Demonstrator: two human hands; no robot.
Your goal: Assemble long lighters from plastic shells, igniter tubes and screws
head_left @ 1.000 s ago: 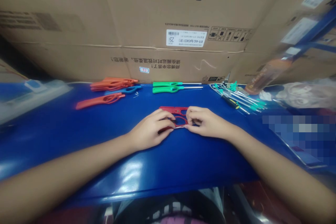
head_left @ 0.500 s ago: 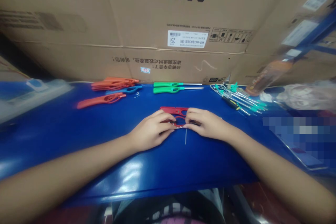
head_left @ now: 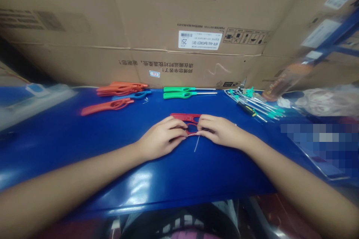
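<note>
Left hand (head_left: 161, 138) and right hand (head_left: 220, 132) are closing in on the red frame (head_left: 182, 117), lying mid-bench (head_left: 70, 130). Fingers are curled shut at its loop, exact grip hidden. Wire (head_left: 196, 144) tail is now swinging left.

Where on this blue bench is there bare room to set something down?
Bare blue bench lies in front of the left hand and right hand, and beside the orange handles. The back edge is crowded, from those handles past the green handles to the screwdrivers.
</note>
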